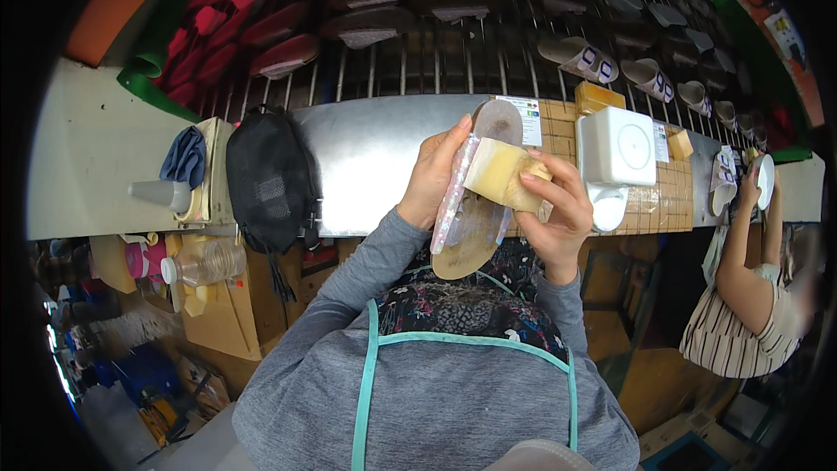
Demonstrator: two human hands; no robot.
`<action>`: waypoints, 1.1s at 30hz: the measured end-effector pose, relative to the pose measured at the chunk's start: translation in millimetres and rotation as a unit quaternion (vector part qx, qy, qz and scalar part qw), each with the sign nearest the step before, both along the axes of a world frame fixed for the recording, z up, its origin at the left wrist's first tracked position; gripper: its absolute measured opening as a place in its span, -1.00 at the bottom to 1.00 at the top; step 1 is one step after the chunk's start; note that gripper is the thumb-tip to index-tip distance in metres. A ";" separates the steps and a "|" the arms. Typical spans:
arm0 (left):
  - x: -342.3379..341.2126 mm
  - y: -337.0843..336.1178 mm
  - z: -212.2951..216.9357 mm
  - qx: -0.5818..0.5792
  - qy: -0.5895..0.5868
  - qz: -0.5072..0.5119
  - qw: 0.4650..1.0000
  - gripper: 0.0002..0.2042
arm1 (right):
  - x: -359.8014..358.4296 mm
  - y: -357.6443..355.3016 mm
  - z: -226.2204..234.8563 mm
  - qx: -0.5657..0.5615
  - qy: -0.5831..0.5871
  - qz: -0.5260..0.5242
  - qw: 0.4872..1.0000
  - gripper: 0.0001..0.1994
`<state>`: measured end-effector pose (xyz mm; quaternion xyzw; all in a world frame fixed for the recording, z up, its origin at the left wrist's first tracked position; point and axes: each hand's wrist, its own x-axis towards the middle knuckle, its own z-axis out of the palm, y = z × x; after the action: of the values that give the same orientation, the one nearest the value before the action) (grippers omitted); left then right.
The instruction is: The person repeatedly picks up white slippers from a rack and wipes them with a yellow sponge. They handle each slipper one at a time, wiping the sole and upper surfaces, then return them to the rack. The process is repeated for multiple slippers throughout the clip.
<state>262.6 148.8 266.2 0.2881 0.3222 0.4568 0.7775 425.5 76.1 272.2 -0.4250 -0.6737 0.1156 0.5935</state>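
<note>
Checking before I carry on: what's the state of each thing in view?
Left hand: closed on the shoe piece
Right hand: closed on the yellow pad
Shoe piece: held at a slant
Yellow pad: over the shoe piece, contact unclear
Clear bottle: capped
Blue cloth: crumpled
Black bag: whether open, can't tell
Co-worker's hands: holding a white piece

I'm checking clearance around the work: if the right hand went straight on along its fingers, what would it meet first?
Beyond the yellow sponge-like block that the right hand grips, probably the oval grey-brown shoe sole; depth between them is unclear.
</note>
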 end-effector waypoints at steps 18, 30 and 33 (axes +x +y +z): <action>4.8 34.5 18.3 0.063 0.036 0.067 0.995 -0.64 | -7.0 2.4 7.6 -0.053 -0.027 0.080 0.995 -0.56; 12.9 79.4 31.9 0.167 0.035 0.289 0.942 -0.59 | -18.1 -11.8 -5.4 -0.097 0.077 0.016 0.992 -0.56; 11.0 76.8 32.0 0.224 0.038 0.345 0.911 -0.56 | -17.6 -13.6 -11.2 -0.105 0.098 0.013 0.990 -0.57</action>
<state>273.6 225.6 298.2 0.3428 0.3204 0.7452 0.4739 407.9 62.5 261.0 -0.4629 -0.6018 0.2342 0.6072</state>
